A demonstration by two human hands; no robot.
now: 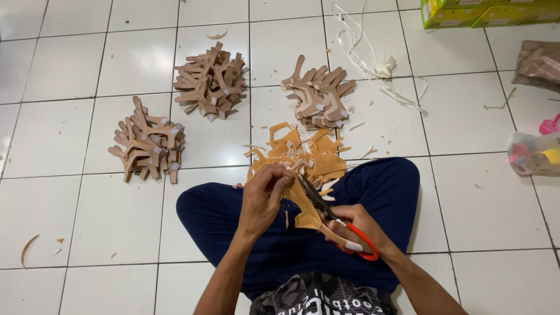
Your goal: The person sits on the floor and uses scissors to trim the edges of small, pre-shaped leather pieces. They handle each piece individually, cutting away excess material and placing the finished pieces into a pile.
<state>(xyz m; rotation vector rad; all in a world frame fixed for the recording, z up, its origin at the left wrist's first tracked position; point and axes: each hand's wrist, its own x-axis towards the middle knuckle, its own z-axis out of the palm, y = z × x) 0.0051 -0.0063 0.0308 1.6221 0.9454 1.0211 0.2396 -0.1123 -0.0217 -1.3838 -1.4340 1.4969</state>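
Scissors [335, 221] closed-handled in my right hand [356, 224], blades biting tan cutout [306, 213] pinched by my left hand [262, 195] over my lap. Trimming under way; next, I judge, turn piece along outline. Trimmed stacks [149, 143] wait on floor tiles [105, 58].

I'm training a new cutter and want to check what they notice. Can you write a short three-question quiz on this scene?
1. True or false: the right hand holds the scissors.
2. How many sorted brown stacks lie on the floor beyond the tan pile? A) one B) three C) five
3. What does the left hand pinch?

Key:
1. True; the handles are red.
2. B: the left stack, the middle stack and the right stack.
3. The tan piece being cut, over the person's lap.
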